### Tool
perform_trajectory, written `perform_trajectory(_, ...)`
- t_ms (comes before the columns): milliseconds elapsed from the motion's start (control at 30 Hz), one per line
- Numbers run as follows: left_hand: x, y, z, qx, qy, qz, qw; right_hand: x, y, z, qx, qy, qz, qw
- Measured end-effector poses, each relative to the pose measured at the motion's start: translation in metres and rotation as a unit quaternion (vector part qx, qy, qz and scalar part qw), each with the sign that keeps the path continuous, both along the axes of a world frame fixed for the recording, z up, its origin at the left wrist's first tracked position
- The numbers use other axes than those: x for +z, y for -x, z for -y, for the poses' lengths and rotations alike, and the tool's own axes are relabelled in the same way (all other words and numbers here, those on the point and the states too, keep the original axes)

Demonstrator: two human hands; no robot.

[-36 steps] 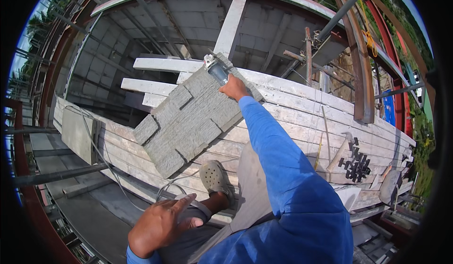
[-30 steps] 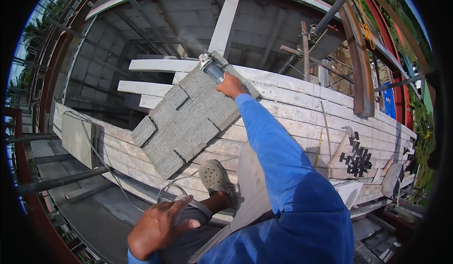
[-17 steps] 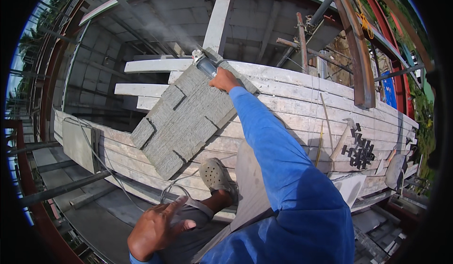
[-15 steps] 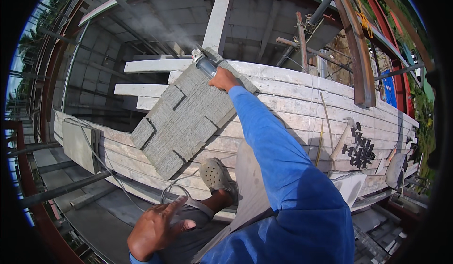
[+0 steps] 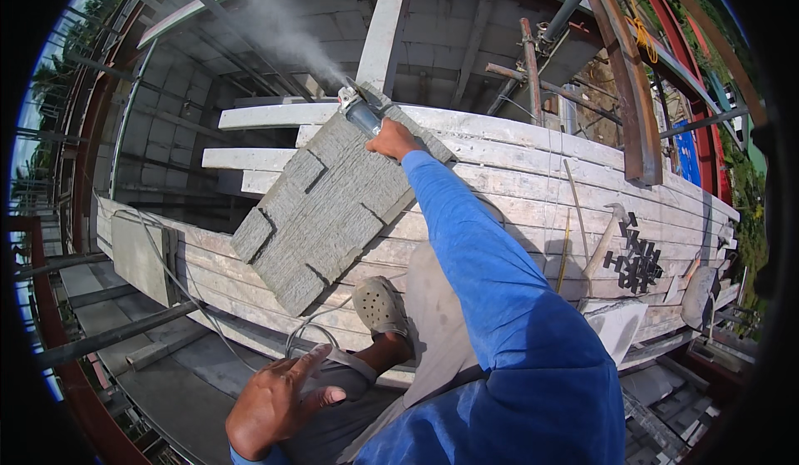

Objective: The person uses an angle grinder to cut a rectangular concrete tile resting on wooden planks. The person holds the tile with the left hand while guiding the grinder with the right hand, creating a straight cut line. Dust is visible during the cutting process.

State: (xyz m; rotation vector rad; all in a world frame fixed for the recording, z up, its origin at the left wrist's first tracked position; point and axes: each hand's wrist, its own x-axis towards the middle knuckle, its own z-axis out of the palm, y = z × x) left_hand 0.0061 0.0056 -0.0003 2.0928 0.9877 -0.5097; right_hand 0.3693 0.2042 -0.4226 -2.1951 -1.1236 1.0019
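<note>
My right hand [image 5: 394, 140] is wrapped round the body of an angle grinder [image 5: 361, 117], arm stretched far forward. The grinder's head is at the far end of a grey, rough-textured panel [image 5: 329, 203], where pale dust [image 5: 291, 42] sprays away to the far left. The disc itself is hard to make out. Raised rectangular pieces show on the panel, which lies aslant across white-stained planks [image 5: 499, 184]. Low at the left, my left hand [image 5: 279, 405] is by my bent leg, thumb and fingers apart, holding nothing visible. My foot in a perforated clog [image 5: 379, 305] stands beside the panel's near edge.
Several black clips [image 5: 637, 261] lie piled at the right, beside a hammer [image 5: 604, 240] and a white block [image 5: 616, 325]. A grey cable [image 5: 171, 269] loops at the left. Beyond the planks drops a deep opening with a white beam [image 5: 384, 28] and scaffold pipes [image 5: 533, 74].
The dust plume has grown thicker and reaches farther to the upper left. The grinder and my right hand have barely shifted; my left hand stays in place.
</note>
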Motion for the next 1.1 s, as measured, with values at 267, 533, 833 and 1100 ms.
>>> perform_trajectory(267,-0.002,0.003,0.005,0.002,0.004,-0.019,1.000,0.001,0.001,-0.003,0.009,0.008,-0.014,1.000)
perform_trajectory(533,-0.007,0.006,0.010,0.022,-0.005,-0.024,0.999,0.004,-0.004,-0.004,0.004,0.011,-0.013,1.000)
perform_trajectory(833,-0.001,-0.003,0.008,0.013,-0.003,-0.025,1.000,-0.003,-0.003,-0.001,0.008,0.013,-0.014,1.000)
perform_trajectory(1100,-0.005,-0.003,0.009,0.007,-0.007,-0.018,1.000,-0.008,-0.009,-0.002,0.010,0.013,-0.018,1.000)
